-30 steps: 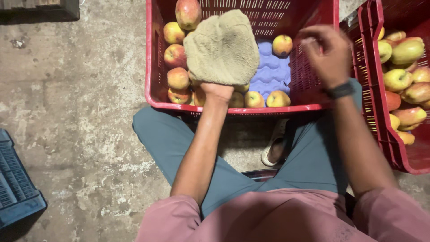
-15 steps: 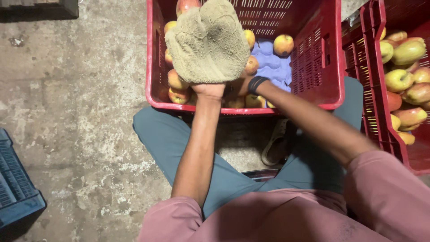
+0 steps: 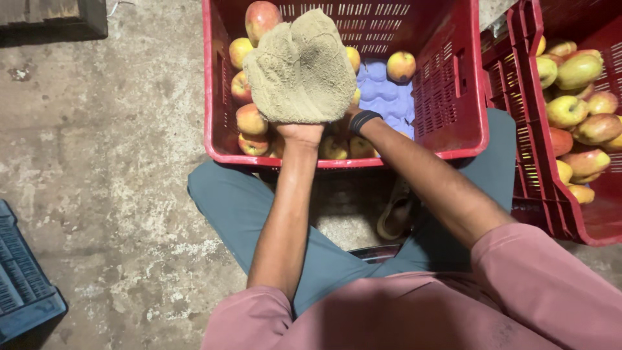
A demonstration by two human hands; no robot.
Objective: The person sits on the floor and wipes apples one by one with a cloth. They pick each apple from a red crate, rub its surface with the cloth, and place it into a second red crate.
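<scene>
While the left hand (image 3: 299,131) gripped the bunched, tan, nubbly towelling cloth (image 3: 300,68) from beneath and held it up over the red slatted plastic crate (image 3: 447,97), the right hand (image 3: 343,123) reached under that cloth, hidden, so its grip could not be told. Around them, red-and-yellow apples (image 3: 249,120) lined the crate's left side and near edge, while much of the lilac moulded fruit tray (image 3: 389,97) lay bare, so the crate seemed only partly filled. A second red crate (image 3: 583,214) at the right held more fruit.
</scene>
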